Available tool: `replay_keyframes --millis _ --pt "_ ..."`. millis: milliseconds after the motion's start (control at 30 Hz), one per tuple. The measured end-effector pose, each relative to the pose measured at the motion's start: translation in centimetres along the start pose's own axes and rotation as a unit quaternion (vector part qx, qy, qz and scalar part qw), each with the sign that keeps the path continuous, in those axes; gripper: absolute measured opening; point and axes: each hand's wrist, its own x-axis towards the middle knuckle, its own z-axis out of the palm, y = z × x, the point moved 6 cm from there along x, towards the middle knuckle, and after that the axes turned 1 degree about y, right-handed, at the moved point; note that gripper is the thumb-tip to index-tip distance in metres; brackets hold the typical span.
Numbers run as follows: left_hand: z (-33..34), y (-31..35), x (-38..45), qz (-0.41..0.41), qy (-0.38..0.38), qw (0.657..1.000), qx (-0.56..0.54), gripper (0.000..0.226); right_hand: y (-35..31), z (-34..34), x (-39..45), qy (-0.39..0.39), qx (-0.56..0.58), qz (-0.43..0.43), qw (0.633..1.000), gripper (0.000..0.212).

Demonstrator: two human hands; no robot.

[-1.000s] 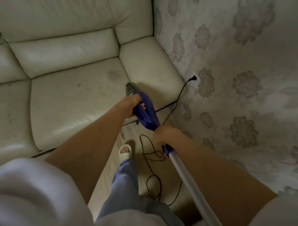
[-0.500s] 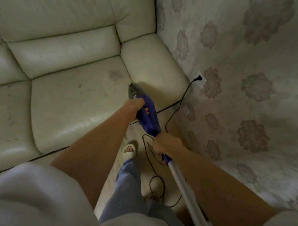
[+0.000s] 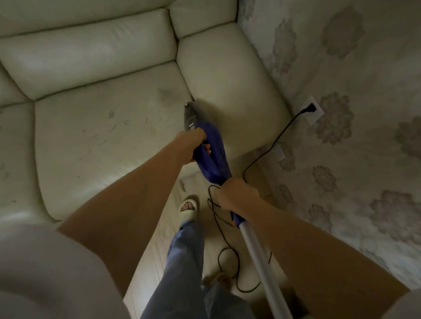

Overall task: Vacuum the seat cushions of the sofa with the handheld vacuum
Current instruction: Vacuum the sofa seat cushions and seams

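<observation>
Vacuum, blue plastic handheld type w/ a dark grey nose (image 3: 211,154), sits low over the sofa's front right corner, nose pointing away from the person toward the seam between seat and armrest. Nose tip looks to be at or just above the cream leather seat cushion (image 3: 105,141); can't tell if touching. Left hand (image 3: 193,144) grips the vacuum's loop handle, fingers curled round it w/ fingertips showing through the opening. Right hand (image 3: 237,196) clenches the rear end of the blue body, right where the silver-grey metal tube (image 3: 260,263) joins on; tube runs back & down past the right forearm to the bottom edge of view.

Seat cushion has small dark scuffs & bits scattered over its middle, plus a greyish smudge near the back right. Cream padded armrest (image 3: 226,81) lies just right of the vacuum, against the floral-patterned wallpaper (image 3: 348,140). Thin black power cord (image 3: 272,147) goes from a plug in the white wall socket (image 3: 312,110) down to the pale wood-look floor (image 3: 159,241), looping near the right hand & again lower down. Person stands at the sofa edge in light blue trousers (image 3: 184,265); one cream open-toe slipper (image 3: 190,207) is on the floor just in front of the cushion.
</observation>
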Motion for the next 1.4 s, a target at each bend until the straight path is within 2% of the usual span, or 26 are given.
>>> replay_keyframes --millis 233,333,533,733,900,1033,1133,1200,1267,1400 --pt "0.1 0.8 3.2 0.020 0.037 0.999 -0.018 0.010 0.0 0.4 3.6 0.021 -0.009 0.014 1.000 0.030" --pt "-0.9 2.3 5.1 0.024 0.051 0.998 -0.011 0.014 -1.5 0.1 5.7 0.035 0.000 -0.012 0.999 0.029" --pt "-1.8 5.5 8.9 0.029 0.055 0.998 -0.004 0.017 -3.2 -1.8 10.5 0.037 0.023 -0.004 0.999 0.030" --pt "-3.0 9.7 13.3 0.024 0.054 0.998 -0.016 0.014 -5.9 -4.2 15.8 0.007 0.038 -0.002 0.999 0.032" --pt "-4.0 14.8 15.3 0.032 0.044 0.998 0.018 0.021 -8.4 -7.4 19.7 -0.002 0.070 0.029 0.997 0.030" --pt "-4.8 19.3 17.5 0.061 0.040 0.996 0.046 0.015 -10.9 -10.7 22.4 0.013 0.088 0.019 0.996 0.020" --pt "-5.5 20.8 18.6 0.057 0.031 0.997 0.052 0.039 -12.2 -12.2 23.4 0.009 0.099 0.028 0.995 0.007" --pt "-5.7 20.6 18.9 0.054 0.023 0.997 0.047 0.044 -12.1 -12.1 23.3 0.000 0.100 0.034 0.994 0.017" --pt "-5.7 20.3 18.5 0.048 0.015 0.998 0.035 0.031 -11.8 -12.0 22.7 -0.007 0.086 0.040 0.996 0.026" --pt "-5.7 19.7 17.8 0.029 0.007 1.000 0.000 0.006 -11.5 -11.9 21.7 -0.006 0.056 0.031 0.998 0.029"
